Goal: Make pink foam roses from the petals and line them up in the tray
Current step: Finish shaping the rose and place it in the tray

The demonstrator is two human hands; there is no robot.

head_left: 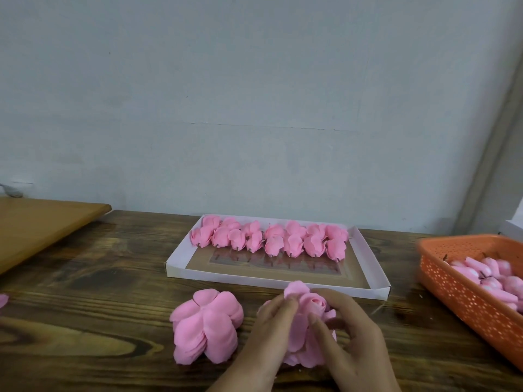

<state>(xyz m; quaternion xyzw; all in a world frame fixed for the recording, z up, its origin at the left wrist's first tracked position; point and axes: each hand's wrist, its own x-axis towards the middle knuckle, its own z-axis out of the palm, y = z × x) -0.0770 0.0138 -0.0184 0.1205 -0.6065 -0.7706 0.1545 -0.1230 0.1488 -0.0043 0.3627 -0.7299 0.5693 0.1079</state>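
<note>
Both hands gripping half-made rose (310,305) near table front: left hand (273,321) pinching petal, right hand (343,332) curling round bud. Petal stack (206,326) lying just left. White tray (368,291) sitting behind, holding finished roses (268,239). Orange basket (467,304) of buds sitting right.

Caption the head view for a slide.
Both hands shape a pink rose beside stacked petals, before a half-filled tray.

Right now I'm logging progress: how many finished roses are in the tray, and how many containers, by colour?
Finished roses in the white tray: 16
White trays: 1
Orange baskets: 1
Total: 18
</note>
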